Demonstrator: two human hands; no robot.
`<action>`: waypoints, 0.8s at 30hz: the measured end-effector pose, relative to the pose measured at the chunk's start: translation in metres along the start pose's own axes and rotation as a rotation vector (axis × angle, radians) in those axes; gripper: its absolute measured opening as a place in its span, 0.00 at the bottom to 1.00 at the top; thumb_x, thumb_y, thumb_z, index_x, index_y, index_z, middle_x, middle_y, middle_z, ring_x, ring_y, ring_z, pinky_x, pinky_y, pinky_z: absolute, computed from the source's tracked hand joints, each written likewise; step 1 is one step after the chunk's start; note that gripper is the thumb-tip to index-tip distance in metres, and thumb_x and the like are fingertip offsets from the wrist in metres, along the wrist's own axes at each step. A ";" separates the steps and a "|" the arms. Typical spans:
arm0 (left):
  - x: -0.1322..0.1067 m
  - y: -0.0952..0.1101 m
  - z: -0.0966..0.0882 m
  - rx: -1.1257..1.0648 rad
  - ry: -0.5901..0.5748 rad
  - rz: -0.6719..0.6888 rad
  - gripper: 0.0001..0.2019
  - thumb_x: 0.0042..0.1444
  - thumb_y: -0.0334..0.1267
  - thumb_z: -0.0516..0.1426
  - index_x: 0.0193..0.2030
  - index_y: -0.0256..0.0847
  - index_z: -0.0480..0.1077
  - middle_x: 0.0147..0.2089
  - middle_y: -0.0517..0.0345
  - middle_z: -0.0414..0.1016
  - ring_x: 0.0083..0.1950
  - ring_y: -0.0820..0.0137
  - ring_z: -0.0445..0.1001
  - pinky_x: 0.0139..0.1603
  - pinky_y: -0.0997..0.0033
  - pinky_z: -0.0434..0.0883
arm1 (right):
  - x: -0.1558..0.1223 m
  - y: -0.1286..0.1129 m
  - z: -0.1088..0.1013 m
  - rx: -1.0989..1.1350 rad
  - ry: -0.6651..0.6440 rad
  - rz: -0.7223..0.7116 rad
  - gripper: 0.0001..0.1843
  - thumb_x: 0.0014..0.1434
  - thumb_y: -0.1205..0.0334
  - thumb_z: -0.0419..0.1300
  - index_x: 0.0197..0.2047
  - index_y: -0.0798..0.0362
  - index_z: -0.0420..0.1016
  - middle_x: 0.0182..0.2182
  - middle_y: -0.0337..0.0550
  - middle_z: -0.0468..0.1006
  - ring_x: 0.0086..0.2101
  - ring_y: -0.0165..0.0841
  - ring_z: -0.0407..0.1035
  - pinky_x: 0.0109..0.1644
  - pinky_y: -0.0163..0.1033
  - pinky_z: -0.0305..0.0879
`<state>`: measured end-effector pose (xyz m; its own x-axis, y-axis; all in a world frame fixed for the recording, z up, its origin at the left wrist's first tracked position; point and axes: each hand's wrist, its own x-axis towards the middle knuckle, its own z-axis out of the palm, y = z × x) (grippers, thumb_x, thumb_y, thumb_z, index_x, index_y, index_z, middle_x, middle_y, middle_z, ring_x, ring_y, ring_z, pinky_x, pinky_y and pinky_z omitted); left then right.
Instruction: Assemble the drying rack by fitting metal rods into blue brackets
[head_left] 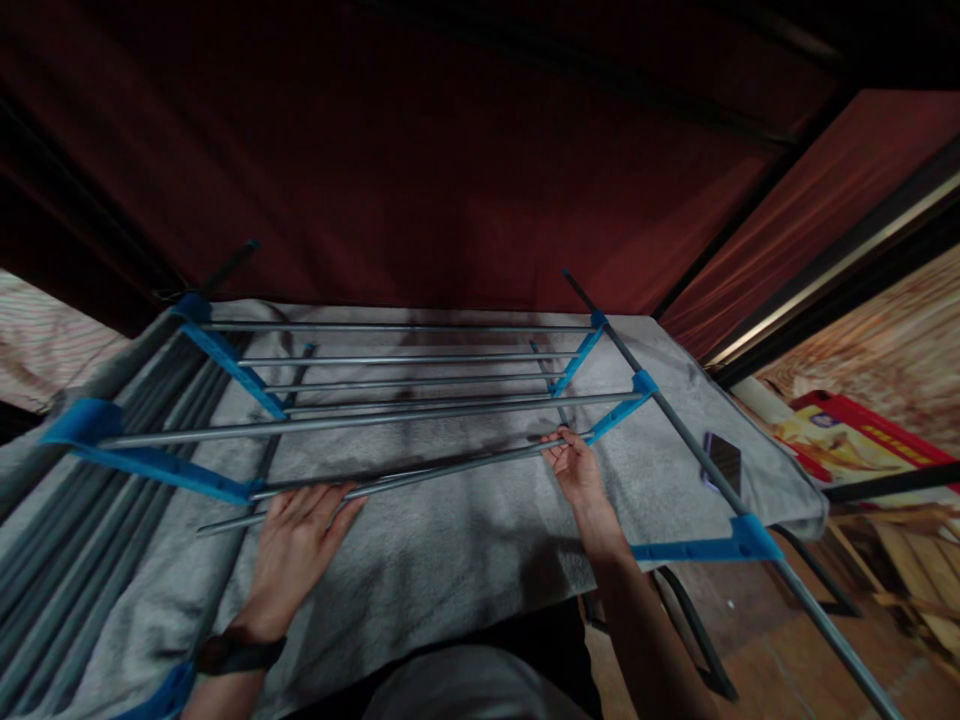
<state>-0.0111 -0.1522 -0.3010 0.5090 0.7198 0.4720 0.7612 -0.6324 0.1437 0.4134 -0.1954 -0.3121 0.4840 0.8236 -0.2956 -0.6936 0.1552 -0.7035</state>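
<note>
A rack frame of grey metal tubes joined by blue plastic brackets lies across the covered table. My right hand (pixel 576 468) pinches the right end of a loose metal tube (pixel 465 462), close to the tip of a blue bracket (pixel 611 422). Toward the tube's other end, my left hand (pixel 304 525) closes over it from above, near the left blue bracket (pixel 202 476). The tube slants, and its left end sticks out past my fingers. Another tube runs right beside it, partly hidden by my left hand. A watch (pixel 240 655) is on my left wrist.
Several loose grey tubes (pixel 112 540) lie along the left side on the grey cloth (pixel 450 560). A phone (pixel 722 465) rests at the right. One blue bracket (pixel 697 550) juts inward at front right. Dark red fabric (pixel 450 180) hangs behind the table.
</note>
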 end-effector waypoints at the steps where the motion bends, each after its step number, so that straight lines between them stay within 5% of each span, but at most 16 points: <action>1: 0.002 0.000 -0.001 -0.007 0.000 0.004 0.21 0.73 0.50 0.47 0.46 0.43 0.78 0.44 0.50 0.84 0.45 0.55 0.80 0.47 0.55 0.66 | 0.000 0.000 0.001 0.000 -0.004 0.001 0.03 0.53 0.65 0.66 0.33 0.49 0.77 0.27 0.36 0.81 0.32 0.32 0.77 0.39 0.37 0.74; 9: 0.013 -0.002 -0.006 -0.018 0.025 -0.003 0.21 0.73 0.53 0.47 0.46 0.41 0.76 0.41 0.51 0.83 0.43 0.57 0.78 0.47 0.56 0.65 | -0.003 0.000 -0.015 -0.125 0.043 -0.021 0.10 0.54 0.56 0.68 0.37 0.50 0.76 0.31 0.41 0.82 0.33 0.34 0.77 0.42 0.40 0.75; 12: 0.016 -0.002 -0.008 -0.024 0.024 0.006 0.21 0.73 0.51 0.48 0.46 0.42 0.77 0.41 0.51 0.82 0.43 0.57 0.78 0.46 0.56 0.65 | -0.006 -0.001 -0.036 -0.307 0.209 -0.235 0.12 0.54 0.53 0.65 0.39 0.49 0.73 0.31 0.38 0.79 0.31 0.32 0.74 0.41 0.38 0.72; 16: 0.020 -0.003 -0.012 -0.021 0.032 0.033 0.18 0.73 0.49 0.49 0.46 0.42 0.77 0.42 0.51 0.83 0.44 0.58 0.79 0.47 0.57 0.66 | -0.005 -0.010 -0.057 -0.594 0.435 -0.560 0.21 0.55 0.52 0.62 0.51 0.47 0.70 0.47 0.39 0.78 0.46 0.32 0.73 0.54 0.42 0.70; 19: 0.022 -0.002 -0.016 0.004 0.063 0.069 0.17 0.74 0.48 0.49 0.47 0.43 0.76 0.42 0.52 0.83 0.43 0.58 0.79 0.47 0.56 0.67 | 0.001 -0.017 -0.061 -0.716 0.384 -0.564 0.29 0.52 0.52 0.62 0.57 0.50 0.71 0.55 0.46 0.76 0.55 0.37 0.70 0.66 0.47 0.62; 24: 0.025 -0.001 -0.021 0.053 0.089 0.111 0.17 0.74 0.46 0.49 0.49 0.40 0.75 0.42 0.50 0.83 0.43 0.56 0.79 0.47 0.56 0.66 | 0.004 -0.019 -0.060 -0.825 0.270 -0.562 0.31 0.54 0.51 0.58 0.59 0.54 0.76 0.59 0.53 0.77 0.60 0.43 0.69 0.70 0.52 0.59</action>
<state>-0.0071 -0.1399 -0.2716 0.5552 0.6169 0.5578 0.7236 -0.6890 0.0418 0.4603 -0.2273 -0.3388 0.7994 0.5821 0.1486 0.2014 -0.0265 -0.9792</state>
